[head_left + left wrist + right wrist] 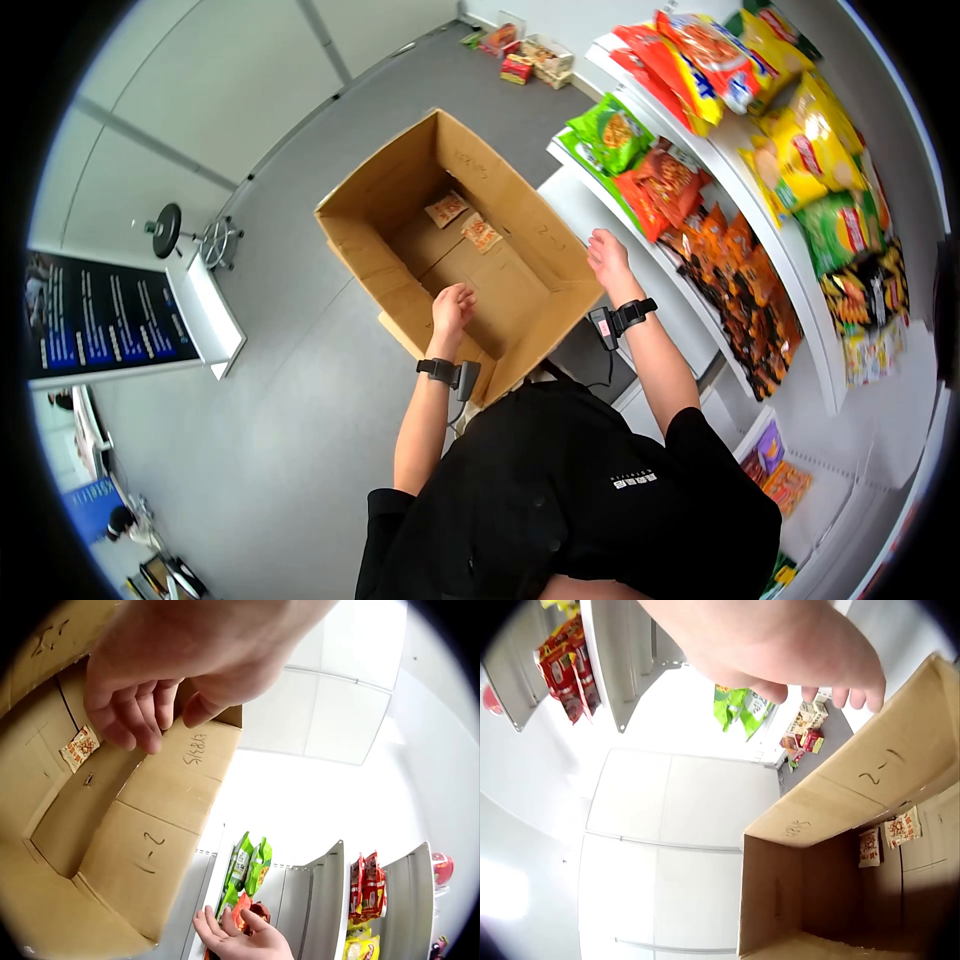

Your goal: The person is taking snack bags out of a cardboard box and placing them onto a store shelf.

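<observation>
A large open cardboard box [535, 235] stands before me, and two small printed snack packets [446, 209] [481, 233] lie apart on its bottom. My left hand [454, 310] hovers over the box's near left side, fingers loosely curled with nothing in them. In the left wrist view that left hand [191, 664] overlaps a box wall marked in handwriting. Past the box's right rim, my right hand [609, 263] is raised beside the shelves, fingers relaxed and holding nothing. The right wrist view has this right hand [780, 645] above the box wall [870, 780].
On the right, a white shelf unit [735, 165] bears several snack bags: green bags [612, 135], orange-red bags [662, 185] and yellow bags [805, 150]. Small cartons [548, 55] sit on the floor at the back. A wheeled stool [218, 243] stands at the left.
</observation>
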A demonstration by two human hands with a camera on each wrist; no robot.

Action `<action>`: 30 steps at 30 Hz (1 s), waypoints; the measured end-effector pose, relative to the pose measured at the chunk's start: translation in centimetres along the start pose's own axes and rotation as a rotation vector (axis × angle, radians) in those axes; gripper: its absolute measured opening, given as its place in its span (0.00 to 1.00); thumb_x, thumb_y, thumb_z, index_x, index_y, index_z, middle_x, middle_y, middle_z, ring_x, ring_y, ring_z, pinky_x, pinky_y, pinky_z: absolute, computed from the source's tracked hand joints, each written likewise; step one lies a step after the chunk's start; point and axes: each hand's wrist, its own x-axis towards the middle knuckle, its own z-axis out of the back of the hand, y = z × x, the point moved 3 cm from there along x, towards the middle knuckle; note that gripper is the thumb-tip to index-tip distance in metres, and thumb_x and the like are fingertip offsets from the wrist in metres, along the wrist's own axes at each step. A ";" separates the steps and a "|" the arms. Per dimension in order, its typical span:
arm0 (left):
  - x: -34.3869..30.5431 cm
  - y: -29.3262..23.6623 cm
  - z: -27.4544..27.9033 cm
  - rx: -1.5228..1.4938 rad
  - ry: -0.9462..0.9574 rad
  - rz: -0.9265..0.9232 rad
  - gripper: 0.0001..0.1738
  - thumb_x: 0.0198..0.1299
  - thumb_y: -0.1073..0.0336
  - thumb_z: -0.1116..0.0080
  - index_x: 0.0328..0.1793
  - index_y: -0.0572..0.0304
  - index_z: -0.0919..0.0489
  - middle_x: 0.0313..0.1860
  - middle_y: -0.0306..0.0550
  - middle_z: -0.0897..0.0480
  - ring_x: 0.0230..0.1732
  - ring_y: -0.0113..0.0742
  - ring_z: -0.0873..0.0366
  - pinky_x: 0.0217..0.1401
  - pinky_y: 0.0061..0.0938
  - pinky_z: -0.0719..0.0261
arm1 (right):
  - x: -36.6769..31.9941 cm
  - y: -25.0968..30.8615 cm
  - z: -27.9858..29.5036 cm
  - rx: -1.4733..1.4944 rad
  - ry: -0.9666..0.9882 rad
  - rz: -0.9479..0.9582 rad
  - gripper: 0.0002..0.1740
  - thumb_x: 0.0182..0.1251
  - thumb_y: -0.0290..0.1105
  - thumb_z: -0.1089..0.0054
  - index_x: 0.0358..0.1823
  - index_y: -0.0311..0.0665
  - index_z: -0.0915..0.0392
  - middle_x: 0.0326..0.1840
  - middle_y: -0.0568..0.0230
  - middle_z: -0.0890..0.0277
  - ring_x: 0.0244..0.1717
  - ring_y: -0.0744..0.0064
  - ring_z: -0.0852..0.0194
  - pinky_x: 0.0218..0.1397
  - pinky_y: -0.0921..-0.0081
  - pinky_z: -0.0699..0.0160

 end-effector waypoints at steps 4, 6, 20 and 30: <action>1.9 0.0 0.9 -0.041 -0.059 0.040 0.09 0.62 0.61 0.50 0.44 0.55 0.27 0.32 0.36 0.22 0.31 0.27 0.23 0.33 0.24 0.25 | 3.9 0.0 -4.3 -0.189 0.025 0.049 0.28 0.58 0.41 0.42 0.56 0.31 0.32 0.57 0.55 0.31 0.59 0.63 0.36 0.57 0.74 0.37; 3.2 0.1 1.2 -0.073 -0.072 0.065 0.08 0.63 0.62 0.50 0.45 0.54 0.27 0.32 0.36 0.21 0.33 0.29 0.24 0.35 0.25 0.26 | 5.7 0.3 -6.2 -0.316 0.112 0.111 0.30 0.57 0.41 0.40 0.57 0.30 0.32 0.56 0.55 0.30 0.56 0.63 0.33 0.53 0.79 0.36; 12.6 2.5 -1.7 -0.184 -0.242 0.248 0.09 0.61 0.61 0.50 0.43 0.53 0.31 0.34 0.38 0.25 0.31 0.29 0.24 0.32 0.26 0.25 | 13.5 -0.4 -13.5 -1.175 0.280 0.338 0.23 0.57 0.41 0.39 0.47 0.30 0.24 0.40 0.56 0.20 0.41 0.66 0.21 0.44 0.73 0.26; 21.3 9.7 1.4 -0.166 -0.374 0.407 0.11 0.60 0.59 0.49 0.45 0.55 0.31 0.35 0.39 0.26 0.34 0.33 0.24 0.34 0.29 0.25 | 13.3 -0.9 -14.0 -0.987 0.214 0.282 0.20 0.59 0.42 0.41 0.45 0.33 0.22 0.37 0.53 0.20 0.38 0.61 0.22 0.42 0.69 0.27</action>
